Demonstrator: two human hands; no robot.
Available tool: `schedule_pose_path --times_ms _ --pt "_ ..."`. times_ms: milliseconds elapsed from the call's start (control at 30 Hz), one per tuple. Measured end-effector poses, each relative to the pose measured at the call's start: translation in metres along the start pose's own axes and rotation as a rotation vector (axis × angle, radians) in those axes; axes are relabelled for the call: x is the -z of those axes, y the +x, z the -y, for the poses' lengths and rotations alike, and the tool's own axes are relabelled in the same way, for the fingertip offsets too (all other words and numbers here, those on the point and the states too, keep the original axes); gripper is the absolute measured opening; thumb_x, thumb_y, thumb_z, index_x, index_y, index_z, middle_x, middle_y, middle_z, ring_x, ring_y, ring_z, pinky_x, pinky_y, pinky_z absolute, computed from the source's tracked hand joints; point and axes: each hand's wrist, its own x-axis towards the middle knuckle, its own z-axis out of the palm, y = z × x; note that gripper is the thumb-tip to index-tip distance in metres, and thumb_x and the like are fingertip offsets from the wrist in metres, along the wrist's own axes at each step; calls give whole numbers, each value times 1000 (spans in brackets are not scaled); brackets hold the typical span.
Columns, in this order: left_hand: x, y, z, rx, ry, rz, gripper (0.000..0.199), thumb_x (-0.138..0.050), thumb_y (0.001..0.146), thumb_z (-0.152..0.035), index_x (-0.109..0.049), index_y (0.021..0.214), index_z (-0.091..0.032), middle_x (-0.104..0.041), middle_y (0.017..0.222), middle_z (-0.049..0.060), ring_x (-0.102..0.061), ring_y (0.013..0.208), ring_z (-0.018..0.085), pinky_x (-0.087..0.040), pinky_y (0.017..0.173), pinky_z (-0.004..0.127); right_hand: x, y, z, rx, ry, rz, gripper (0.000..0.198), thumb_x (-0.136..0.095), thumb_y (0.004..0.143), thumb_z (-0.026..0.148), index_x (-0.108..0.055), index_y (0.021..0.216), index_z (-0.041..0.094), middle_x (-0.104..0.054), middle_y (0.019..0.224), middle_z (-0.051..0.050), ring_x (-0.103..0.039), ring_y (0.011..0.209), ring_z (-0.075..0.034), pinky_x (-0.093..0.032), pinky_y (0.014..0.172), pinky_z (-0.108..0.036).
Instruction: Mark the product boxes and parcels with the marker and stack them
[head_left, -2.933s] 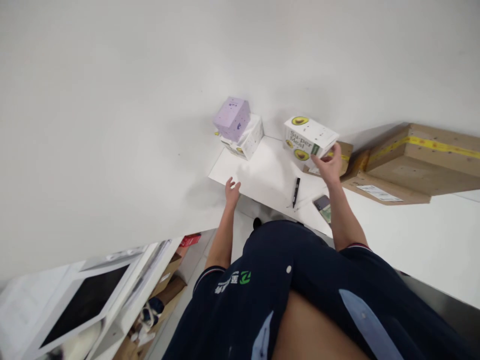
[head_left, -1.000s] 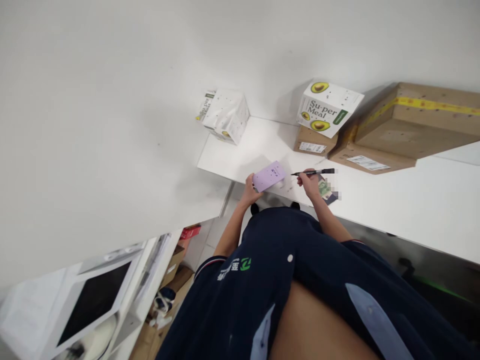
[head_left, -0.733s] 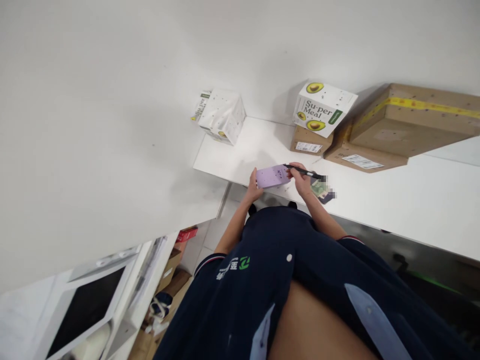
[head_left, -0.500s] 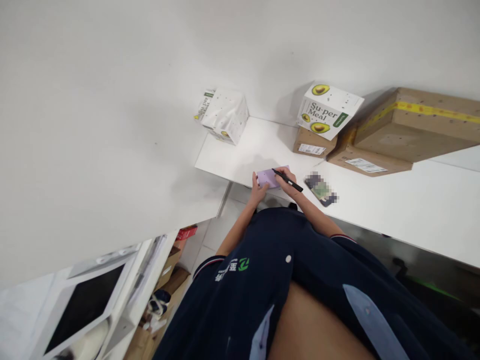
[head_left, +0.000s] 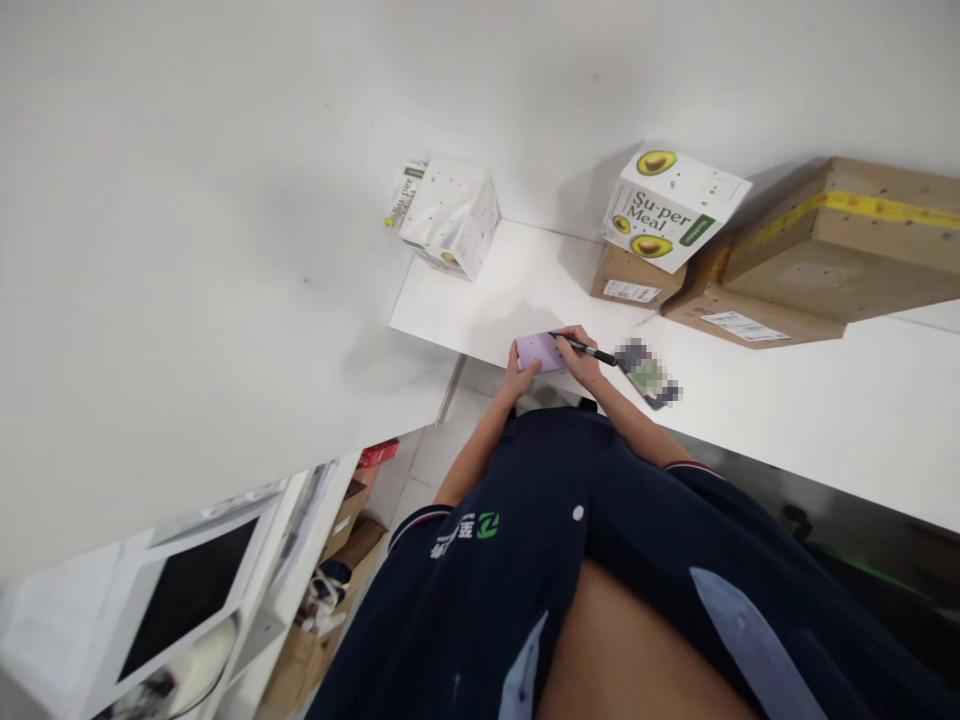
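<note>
A navy shirt point(head_left: 525, 580) is filling the foreground. Over the front edge of a white desk point(head_left: 517, 290), the person's left hand point(head_left: 520, 376) is gripping a purple box point(head_left: 535, 350), while the right hand point(head_left: 577, 360) is pinching a black pen point(head_left: 596, 352), its tip meeting or nearing the box. A pixelated flat object point(head_left: 648, 376) is lying beside the pen. Farther back, a Su-per Meal box point(head_left: 667, 208) is resting on a small carton point(head_left: 637, 276) near bigger cartons point(head_left: 885, 240); behind, a pale wall point(head_left: 547, 110) is rising.
</note>
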Motion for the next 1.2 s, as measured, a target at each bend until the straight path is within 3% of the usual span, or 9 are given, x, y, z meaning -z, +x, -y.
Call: schedule_pose_path --times_ms 100,200,367,533,600,667,900,1067,1200 --pt "8 1 -11 113 8 48 115 -86 72 -32 -17 164 -26 -51 149 21 -59 127 33 -51 102 50 2 6 3 -1 -13 -136 41 -51 89 55 -59 115 24 -70 95 -3 -66 82 -18 -54 82 -32" --pt "16 7 -23 230 6 113 122 -90 66 -28 -16 163 -33 -66 127 16 -68 107 30 -54 95 53 10 16 3 10 -105 -270 39 -49 92 49 -58 121 24 -70 113 -6 -66 100 -20 -51 96 -35" --pt "19 13 -31 284 -79 182 119 -94 56 -22 -32 157 -35 -69 106 8 -68 85 23 -60 83 51 19 27 7 -112 -41 -231 36 -51 90 45 -57 118 23 -72 107 -6 -66 101 -21 -49 98 -37" --pt "15 1 -21 43 -185 73 64 -82 73 -33 -57 132 -32 -62 126 7 -65 100 19 -58 83 35 21 29 19 -28 183 -212 34 -52 90 50 -55 112 24 -71 97 -4 -70 94 -20 -53 92 -35" --pt "14 -2 -13 -20 -177 8 41 -74 79 -39 -66 118 -27 -64 123 6 -64 102 18 -56 83 31 21 28 19 2 234 -192 35 -52 90 52 -53 112 24 -70 94 -3 -71 86 -18 -54 88 -35" --pt "13 -4 -6 -11 -138 -25 33 -72 80 -39 -70 109 -24 -67 116 5 -63 99 17 -54 83 30 19 24 17 3 229 -167 35 -53 89 52 -53 112 24 -70 95 -3 -71 82 -18 -55 86 -34" --pt "11 -4 9 27 -153 -79 47 -75 75 -35 -68 120 -24 -66 124 7 -63 90 14 -54 77 28 11 3 6 -19 -132 -155 35 -53 89 46 -59 116 24 -70 112 -6 -65 104 -22 -51 97 -35" --pt "12 5 -2 102 -255 -134 66 -71 81 -30 -51 144 -27 -65 129 9 -66 87 12 -55 80 29 12 31 -2 11 -102 -273 41 -48 92 47 -56 124 24 -68 116 -6 -65 106 -21 -50 100 -37" --pt "14 20 -19 177 -292 -118 76 -67 85 -33 -37 154 -28 -68 124 9 -68 85 14 -54 79 30 11 58 -7 -19 -73 -204 44 -44 92 51 -53 125 22 -68 113 -6 -65 100 -19 -53 93 -34"
